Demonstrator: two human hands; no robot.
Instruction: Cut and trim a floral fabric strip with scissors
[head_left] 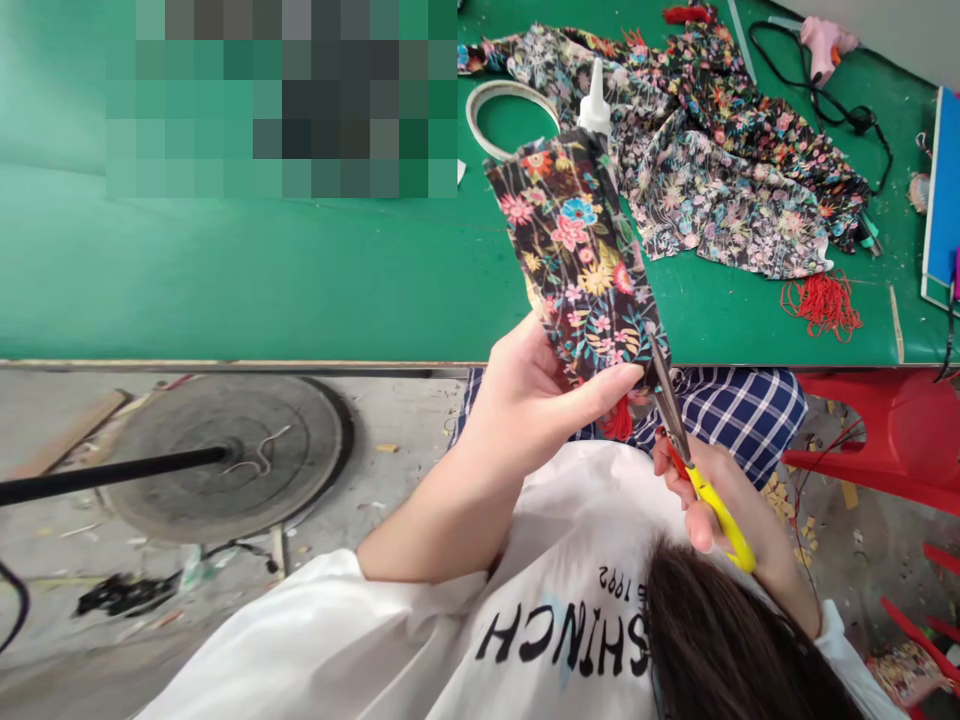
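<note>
My left hand (540, 395) grips a folded strip of black floral fabric (585, 250), thumb on top near its lower end. The strip is held up over the front edge of the green table. In my right hand (712, 490) is a pair of scissors (694, 470) with yellow handles. Their blades point up and lie against the fabric's lower right edge; whether they are cutting into it I cannot tell. A bit of red thread (619, 418) hangs below the fabric by my left thumb.
On the green table (337, 280) lie a larger crumpled floral cloth (720, 180), a tape roll (480, 120), a white nozzle bottle (595, 105), a red thread bundle (823, 305) and a pink glue gun (825, 45) with its cord. A red stool (892, 430) stands at right.
</note>
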